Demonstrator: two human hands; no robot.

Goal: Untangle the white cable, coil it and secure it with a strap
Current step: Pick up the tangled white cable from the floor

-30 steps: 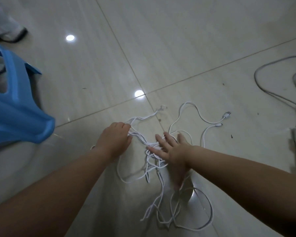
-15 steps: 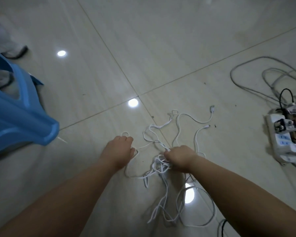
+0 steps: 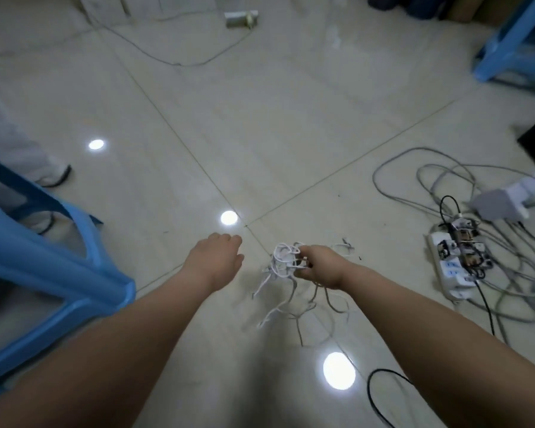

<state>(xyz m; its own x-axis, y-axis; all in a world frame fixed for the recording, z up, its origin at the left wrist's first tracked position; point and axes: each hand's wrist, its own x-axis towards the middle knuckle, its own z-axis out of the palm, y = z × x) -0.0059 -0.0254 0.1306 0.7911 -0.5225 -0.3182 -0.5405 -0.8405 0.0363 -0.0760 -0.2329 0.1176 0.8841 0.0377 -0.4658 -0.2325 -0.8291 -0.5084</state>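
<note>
Slack looked like what this step needed: with the cable point(image 3: 286, 257) bunched in a knot, the sound course would be to bring the left hand point(image 3: 215, 262) across, find one free end among the hanging strands and feed it back through the loops. Loosening would serve better than pulling, since a hard tug would likely cinch the snarl tighter. The right hand point(image 3: 320, 268) had its fingers curled round the clump and held it lifted off the floor point(image 3: 260, 134), near the middle of the scene, just right of where the tile seams crossed. The left hand hovered beside it, apart from the cable, fingers loosely bent, with nothing visible in them. The cable was thin and white, wound into a tight nest of small loops at the fingers, with limp strands and longer loops dangling toward the near floor. It looked light and floppy. No strap showed. A power strip point(image 3: 451, 270) with grey cords lay well to the right, best kept clear of the white strands, and a stool point(image 3: 53, 273) stood at the left.
</note>
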